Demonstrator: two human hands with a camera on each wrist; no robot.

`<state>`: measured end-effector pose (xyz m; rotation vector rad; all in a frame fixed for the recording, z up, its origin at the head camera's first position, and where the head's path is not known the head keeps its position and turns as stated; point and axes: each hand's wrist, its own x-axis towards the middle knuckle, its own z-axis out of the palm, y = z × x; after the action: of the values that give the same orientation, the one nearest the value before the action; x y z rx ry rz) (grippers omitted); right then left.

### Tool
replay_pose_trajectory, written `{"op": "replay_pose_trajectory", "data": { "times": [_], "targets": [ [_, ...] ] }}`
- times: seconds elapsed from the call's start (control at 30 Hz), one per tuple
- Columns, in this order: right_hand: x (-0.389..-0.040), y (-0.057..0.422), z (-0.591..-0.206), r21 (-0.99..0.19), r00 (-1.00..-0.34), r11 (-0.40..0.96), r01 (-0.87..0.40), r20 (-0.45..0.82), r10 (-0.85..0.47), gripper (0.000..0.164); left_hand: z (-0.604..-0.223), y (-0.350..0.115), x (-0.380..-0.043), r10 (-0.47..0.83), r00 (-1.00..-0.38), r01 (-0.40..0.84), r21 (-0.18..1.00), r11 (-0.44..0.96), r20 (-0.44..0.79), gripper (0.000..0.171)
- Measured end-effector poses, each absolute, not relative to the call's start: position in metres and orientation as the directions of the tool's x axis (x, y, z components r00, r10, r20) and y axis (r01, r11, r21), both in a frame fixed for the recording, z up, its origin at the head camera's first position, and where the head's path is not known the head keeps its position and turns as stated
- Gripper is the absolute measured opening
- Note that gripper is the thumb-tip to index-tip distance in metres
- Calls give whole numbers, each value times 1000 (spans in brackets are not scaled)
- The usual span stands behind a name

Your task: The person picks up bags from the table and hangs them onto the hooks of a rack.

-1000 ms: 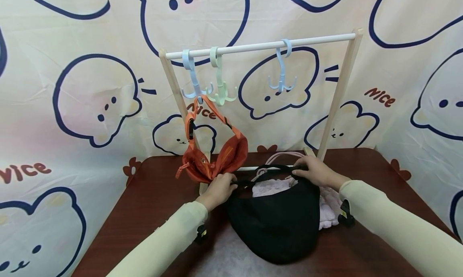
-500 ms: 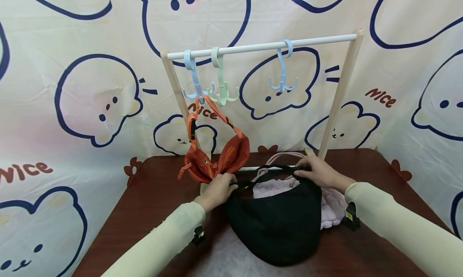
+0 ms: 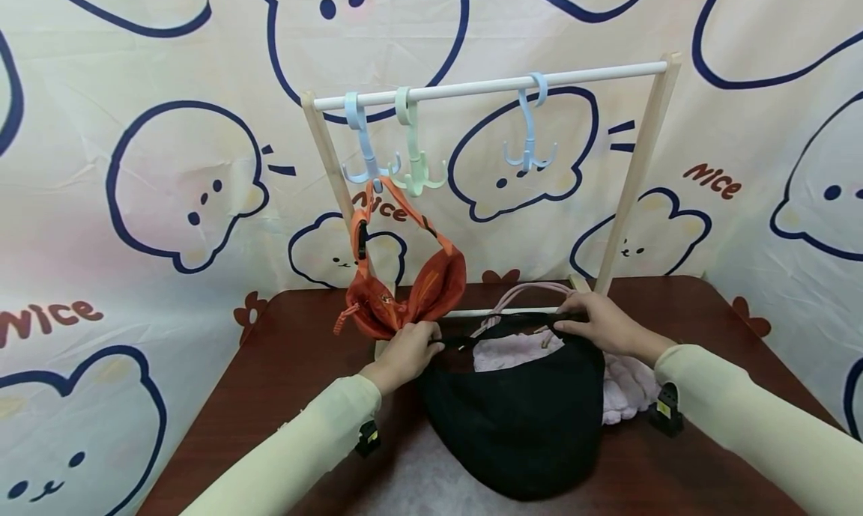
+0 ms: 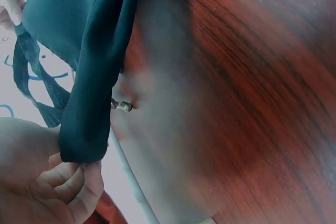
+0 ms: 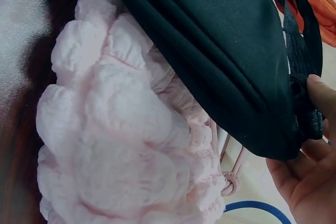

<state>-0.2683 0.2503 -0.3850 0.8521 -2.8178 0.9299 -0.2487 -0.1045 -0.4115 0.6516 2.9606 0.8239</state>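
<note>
A black shoulder bag (image 3: 515, 426) is held up by its two top corners over the table, its curved bottom toward me. My left hand (image 3: 407, 351) pinches the left corner, where the strap begins; the left wrist view shows thumb and fingers curled round the folded black cloth (image 4: 89, 98). At the opposite corner my right hand (image 3: 603, 323) grips the strap end, and the black strap (image 5: 298, 51) loops between both hands. Behind the black bag lies a pale pink puffy bag (image 3: 627, 389), partly hidden, with thin pink cord handles (image 3: 533, 287).
An orange waist bag (image 3: 404, 299) hangs from a blue hook (image 3: 366, 153), right behind my left hand. A green hook (image 3: 414, 156) and another blue hook (image 3: 529, 141) hang on the white rod (image 3: 472, 89) of a wooden-legged rack. Brown table (image 3: 270, 396) underneath; printed cloth behind.
My right hand has shifted slightly to the right with its corner, spreading the black bag a little wider. Its strap has sunk somewhat. My left hand stays nearly in place.
</note>
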Motion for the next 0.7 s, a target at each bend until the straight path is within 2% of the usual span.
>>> {"op": "replay_pose_trajectory", "data": {
  "times": [0.17,0.4,0.7],
  "targets": [
    [-266,250,-385,-538,-852,670,-512,214,-479,22,-408,-106,-246,393,-914,390,489,780,101,5],
    [-263,251,-385,-540,-853,670,-509,214,-475,21,-406,-107,-245,397,-912,394,474,787,101,13],
    [-258,253,-385,-560,-865,670,-488,209,-456,22,-400,-107,-242,401,-911,395,474,787,95,12]
  ]
}}
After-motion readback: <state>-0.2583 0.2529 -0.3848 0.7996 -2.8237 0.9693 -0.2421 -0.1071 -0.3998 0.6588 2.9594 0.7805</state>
